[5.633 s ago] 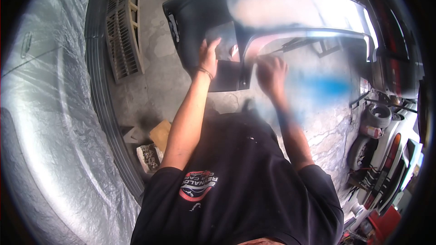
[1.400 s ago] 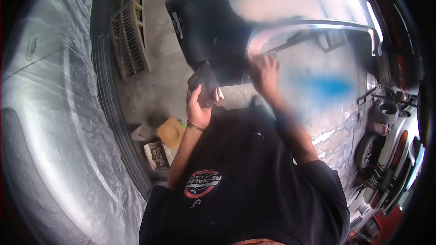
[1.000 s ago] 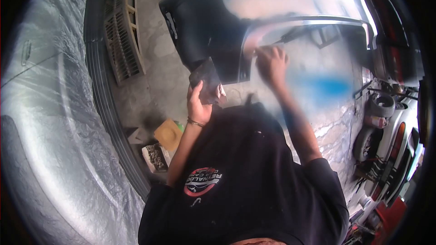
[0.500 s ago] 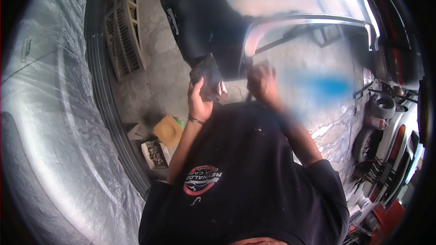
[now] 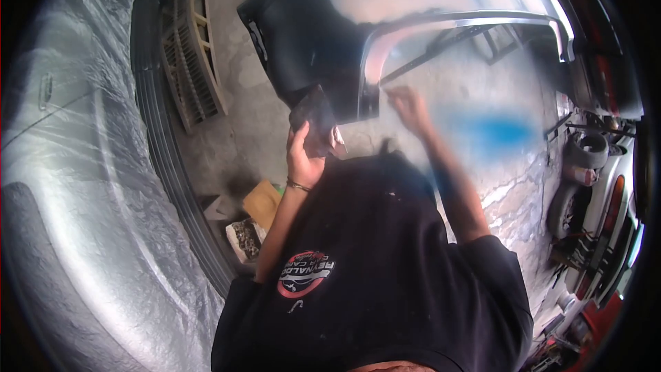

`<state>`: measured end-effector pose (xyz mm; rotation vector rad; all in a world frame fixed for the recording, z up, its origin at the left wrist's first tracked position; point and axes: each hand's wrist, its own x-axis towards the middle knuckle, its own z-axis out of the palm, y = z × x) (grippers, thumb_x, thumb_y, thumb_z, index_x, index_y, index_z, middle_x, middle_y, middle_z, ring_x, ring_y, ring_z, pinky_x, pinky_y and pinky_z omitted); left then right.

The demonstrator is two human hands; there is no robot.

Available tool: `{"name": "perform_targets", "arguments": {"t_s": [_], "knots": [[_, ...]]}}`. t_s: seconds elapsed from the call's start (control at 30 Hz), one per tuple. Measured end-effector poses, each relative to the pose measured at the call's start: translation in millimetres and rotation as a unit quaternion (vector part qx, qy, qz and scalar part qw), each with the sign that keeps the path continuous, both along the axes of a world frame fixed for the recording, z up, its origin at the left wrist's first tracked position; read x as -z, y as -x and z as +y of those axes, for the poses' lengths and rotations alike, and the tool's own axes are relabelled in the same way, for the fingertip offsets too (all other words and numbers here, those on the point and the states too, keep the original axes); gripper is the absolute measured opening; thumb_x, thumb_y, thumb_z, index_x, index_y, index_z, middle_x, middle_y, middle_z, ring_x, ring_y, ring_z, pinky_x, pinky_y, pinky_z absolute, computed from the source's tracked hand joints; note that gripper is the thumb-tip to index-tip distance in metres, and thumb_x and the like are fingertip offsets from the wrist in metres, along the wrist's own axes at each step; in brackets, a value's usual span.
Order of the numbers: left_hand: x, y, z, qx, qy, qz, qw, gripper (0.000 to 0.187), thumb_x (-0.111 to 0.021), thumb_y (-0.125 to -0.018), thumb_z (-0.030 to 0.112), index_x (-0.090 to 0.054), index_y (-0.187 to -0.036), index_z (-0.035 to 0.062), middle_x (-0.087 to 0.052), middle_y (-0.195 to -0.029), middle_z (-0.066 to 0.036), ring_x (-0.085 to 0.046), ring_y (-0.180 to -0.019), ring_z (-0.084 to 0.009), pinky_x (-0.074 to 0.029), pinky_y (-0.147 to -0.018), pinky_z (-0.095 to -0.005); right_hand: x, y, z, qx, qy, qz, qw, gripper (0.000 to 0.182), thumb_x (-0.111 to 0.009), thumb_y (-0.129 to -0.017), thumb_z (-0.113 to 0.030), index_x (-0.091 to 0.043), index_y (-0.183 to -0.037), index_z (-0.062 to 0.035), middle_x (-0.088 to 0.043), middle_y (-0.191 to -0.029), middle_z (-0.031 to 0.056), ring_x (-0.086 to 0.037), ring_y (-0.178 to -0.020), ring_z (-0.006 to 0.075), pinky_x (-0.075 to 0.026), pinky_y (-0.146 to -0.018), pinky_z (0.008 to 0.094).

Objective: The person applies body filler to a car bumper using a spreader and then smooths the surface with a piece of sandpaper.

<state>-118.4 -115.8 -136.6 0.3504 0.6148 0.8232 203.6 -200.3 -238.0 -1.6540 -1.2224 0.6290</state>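
My left hand (image 5: pixel 303 158) is wrapped round a dark flat sheet (image 5: pixel 314 120) with a torn, shiny lower right corner. Just beyond the sheet is a black and pale car bumper (image 5: pixel 310 34), its narrow arch edge (image 5: pixel 370 96) ending close to my right hand. My right hand (image 5: pixel 407 107) is to the right of that end, fingers curled together; whether it holds anything small is too unclear to tell. A gap shows between this hand and the bumper edge.
Plastic sheeting covers a vehicle (image 5: pixel 82 220) on the left, beside long dark strips (image 5: pixel 155 96) and a slatted grille (image 5: pixel 189 69). A yellow piece (image 5: pixel 262 203) and a box (image 5: pixel 244 240) lie lower left. Wheels (image 5: pixel 585 149) and car parts (image 5: pixel 609 213) are at right.
My right hand has moved slightly up and to the right, its fingers less tightly bunched. My left hand still holds the dark sheet. The view has shifted slightly.
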Motion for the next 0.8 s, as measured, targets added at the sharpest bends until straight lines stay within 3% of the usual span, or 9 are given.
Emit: {"name": "perform_targets", "arguments": {"t_s": [0.13,0.23,0.37,0.43,0.53,0.67,0.73,0.8], "knots": [[-8,0,-1,-0.008,0.037,0.02,0.999,0.036,-0.059,-0.112,0.018,-0.06,-0.146,0.0083,-0.071,-0.135,-0.009,-0.071,-0.12,-0.0241,-0.06,-0.1,-0.0403,10,-6,-48,-0.015,0.098,0.089,0.991,0.033,-0.072,-0.102,-0.016,-0.073,-0.133,-0.0058,-0.074,-0.126,0.0134,-0.072,-0.114,0.0284,-0.057,-0.101,0.0423],[-42,-21,1,-0.02,-0.013,0.09,0.996,0.038,-0.06,-0.111,0.016,-0.058,-0.148,0.0074,-0.069,-0.138,-0.009,-0.07,-0.123,-0.0238,-0.059,-0.102,-0.0404,-49,-6,-61,-0.012,0.06,-0.083,0.995,0.032,-0.073,-0.1,-0.014,-0.076,-0.131,-0.0083,-0.073,-0.13,0.0122,-0.071,-0.119,0.031,-0.056,-0.103,0.044],[-51,-45,20,-0.022,-0.057,0.129,0.99,0.043,-0.064,-0.109,0.012,-0.057,-0.151,0.0058,-0.066,-0.142,-0.007,-0.063,-0.131,-0.0221,-0.052,-0.112,-0.0393,-97,-9,-57,-0.046,0.004,-0.067,0.997,0.037,-0.074,-0.094,-0.012,-0.077,-0.131,-0.0103,-0.073,-0.129,0.0124,-0.067,-0.122,0.036,-0.051,-0.109,0.0492],[-55,-56,29,-0.019,-0.067,0.133,0.989,0.043,-0.065,-0.109,0.011,-0.057,-0.151,0.0054,-0.066,-0.142,-0.007,-0.062,-0.132,-0.0214,-0.051,-0.113,-0.0386,-145,-3,-47,-0.101,-0.045,-0.215,0.97,0.042,-0.077,-0.085,-0.01,-0.078,-0.127,-0.0112,-0.073,-0.126,0.0122,-0.064,-0.124,0.039,-0.047,-0.113,0.0526],[-59,-71,37,-0.014,-0.084,0.141,0.986,0.043,-0.067,-0.107,0.008,-0.06,-0.149,0.004,-0.067,-0.14,-0.006,-0.062,-0.13,-0.0193,-0.049,-0.112,-0.0355,-187,6,-34,-0.126,-0.102,-0.286,0.945,0.041,-0.078,-0.079,-0.01,-0.079,-0.121,-0.0121,-0.073,-0.123,0.0105,-0.065,-0.123,0.0381,-0.047,-0.111,0.0507],[-53,-83,38,-0.005,-0.19,0.213,0.959,0.037,-0.067,-0.108,0.013,-0.064,-0.143,0.0016,-0.072,-0.132,-0.007,-0.065,-0.122,-0.0175,-0.051,-0.108,-0.0332,-220,22,-18,-0.145,-0.105,-0.305,0.935,0.039,-0.078,-0.078,-0.011,-0.08,-0.116,-0.015,-0.074,-0.122,0.0071,-0.065,-0.119,0.0347,-0.048,-0.107,0.049],[-48,-87,35,0.003,-0.232,0.251,0.94,0.036,-0.067,-0.108,0.015,-0.065,-0.141,0.0002,-0.073,-0.129,-0.008,-0.067,-0.118,-0.0171,-0.051,-0.106,-0.0329,-234,38,-10,-0.16,-0.117,-0.273,0.941,0.043,-0.074,-0.079,-0.004,-0.083,-0.118,-0.0183,-0.073,-0.115,0.0042,-0.068,-0.115,0.0295,-0.05,-0.102,0.047],[-41,-91,31,-0.02,-0.306,0.292,0.906,0.04,-0.068,-0.108,0.019,-0.064,-0.141,-0.0037,-0.074,-0.128,-0.009,-0.068,-0.115,-0.0172,-0.052,-0.105,-0.0332,-220,47,-11,-0.171,-0.108,-0.287,0.936,0.04,-0.076,-0.079,-0.006,-0.082,-0.116,-0.0181,-0.072,-0.117,0.0041,-0.066,-0.116,0.0299,-0.049,-0.102,0.0473]]}}
